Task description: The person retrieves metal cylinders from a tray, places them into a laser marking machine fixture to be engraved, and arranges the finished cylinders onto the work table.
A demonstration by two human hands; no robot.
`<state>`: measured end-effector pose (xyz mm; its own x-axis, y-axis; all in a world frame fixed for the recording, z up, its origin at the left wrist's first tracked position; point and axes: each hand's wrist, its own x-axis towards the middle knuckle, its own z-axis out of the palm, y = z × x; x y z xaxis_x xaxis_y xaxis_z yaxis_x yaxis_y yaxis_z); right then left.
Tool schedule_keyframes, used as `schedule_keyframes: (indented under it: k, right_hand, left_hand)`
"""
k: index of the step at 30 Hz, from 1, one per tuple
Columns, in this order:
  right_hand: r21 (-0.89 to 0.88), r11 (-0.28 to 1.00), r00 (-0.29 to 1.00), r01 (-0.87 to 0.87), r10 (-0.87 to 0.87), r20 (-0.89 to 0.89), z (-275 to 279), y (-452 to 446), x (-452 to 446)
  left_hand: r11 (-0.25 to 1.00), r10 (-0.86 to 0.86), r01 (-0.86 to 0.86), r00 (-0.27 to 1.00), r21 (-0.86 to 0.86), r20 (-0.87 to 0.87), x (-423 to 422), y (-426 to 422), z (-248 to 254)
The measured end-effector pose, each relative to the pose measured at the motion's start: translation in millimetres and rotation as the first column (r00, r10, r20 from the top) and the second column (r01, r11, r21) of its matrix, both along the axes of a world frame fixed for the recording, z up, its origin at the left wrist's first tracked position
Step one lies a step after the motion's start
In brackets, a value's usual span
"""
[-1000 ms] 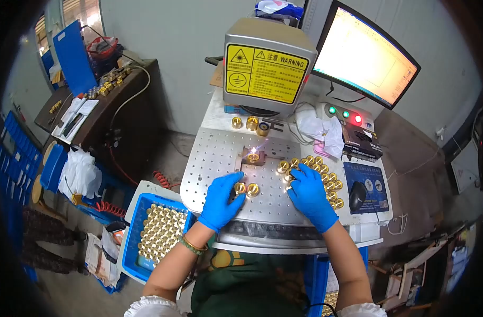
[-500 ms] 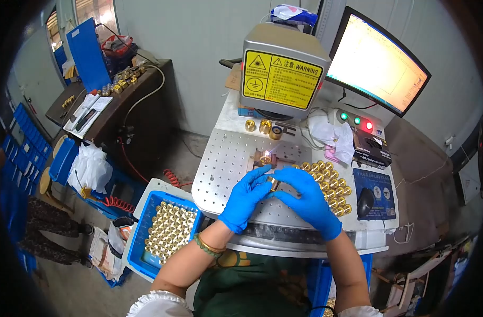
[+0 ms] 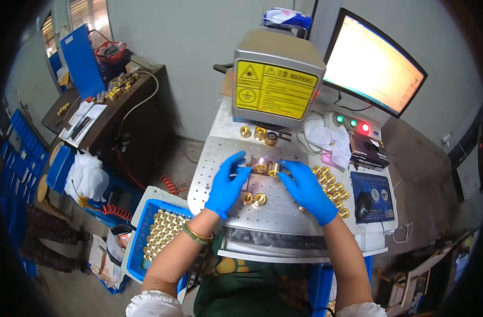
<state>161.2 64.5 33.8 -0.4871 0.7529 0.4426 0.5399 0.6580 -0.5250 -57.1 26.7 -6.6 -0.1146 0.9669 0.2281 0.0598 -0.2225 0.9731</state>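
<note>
My right hand point(image 3: 309, 191), in a blue glove, pinches a brass ring point(image 3: 274, 169) between thumb and fingers, just right of the small fixture. In that fixture sits another brass piece point(image 3: 260, 166), brightly lit. My left hand point(image 3: 226, 185), gloved too, is left of the fixture with thumb and fingers apart and nothing between them. Two brass pieces point(image 3: 253, 199) stand on the perforated metal plate point(image 3: 220, 158) below the fixture. Several more brass rings point(image 3: 334, 188) are grouped right of my right hand.
Above the plate hangs a machine head point(image 3: 277, 79) with a yellow warning label. Behind the fixture stand three brass parts point(image 3: 260, 133). A monitor point(image 3: 376, 63), control box point(image 3: 352, 124) and mouse point(image 3: 364, 205) are at right. A blue crate point(image 3: 138, 264) of brass pieces is at lower left.
My hands came together around a brass piece half a second ago and are now apart. My left hand has opened and moved left; my right hand holds a ring beside the fixture.
</note>
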Motion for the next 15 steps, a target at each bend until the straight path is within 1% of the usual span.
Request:
schedule_keyframes:
  k: [2, 3, 5, 6, 8, 9, 11, 12, 14, 15]
  right_hand:
    - [-0.016, 0.999, 0.999, 0.043, -0.043, 0.018, -11.0, 8.1, -1.2]
    - [-0.014, 1.000, 1.000, 0.026, -0.026, -0.011, -21.5, 13.7, -2.4]
    - [-0.012, 1.000, 0.999, 0.021, -0.021, -0.040, -31.3, 16.5, -3.0]
    - [-0.013, 0.999, 0.998, 0.030, -0.031, -0.046, -34.5, 16.6, -4.0]
    - [-0.018, 0.999, 0.998, 0.034, -0.035, -0.055, -36.0, 16.6, -4.2]
    - [-0.036, 0.998, 0.998, 0.047, -0.048, -0.040, -34.1, 17.0, -4.0]
    - [-0.056, 0.997, 0.999, 0.047, -0.049, -0.023, -31.0, 17.6, -3.6]
    - [-0.054, 0.998, 0.999, 0.041, -0.042, -0.027, -29.4, 18.3, -2.0]
    - [-0.053, 0.998, 0.999, 0.028, -0.030, -0.032, -29.5, 20.7, -0.3]
    - [-0.030, 0.999, 0.999, 0.034, -0.035, -0.024, -30.2, 21.7, 0.4]
  left_hand:
    - [0.999, 0.004, 0.000, 0.993, 0.033, -0.119, -5.7, 12.7, -7.3]
    - [1.000, 0.001, 0.004, 0.985, 0.028, -0.172, -8.7, 18.0, -15.0]
    - [0.995, 0.023, 0.021, 0.900, 0.095, -0.436, -13.3, 26.7, -22.4]
    - [0.995, 0.014, 0.030, 0.900, 0.093, -0.436, -13.6, 31.0, -27.8]
    - [0.988, 0.050, 0.041, 0.830, 0.150, -0.556, -16.4, 38.4, -40.1]
    - [0.989, 0.052, 0.037, 0.828, 0.147, -0.558, -17.3, 42.9, -46.0]
    - [0.976, 0.062, 0.087, 0.763, 0.198, -0.643, -18.0, 49.6, -49.1]
    - [0.978, 0.068, 0.077, 0.762, 0.195, -0.644, -18.4, 50.8, -51.2]
    - [0.990, 0.002, 0.088, 0.765, 0.108, -0.644, -14.8, 50.2, -45.0]
    - [0.991, 0.005, 0.082, 0.765, 0.106, -0.644, -13.5, 49.0, -41.8]
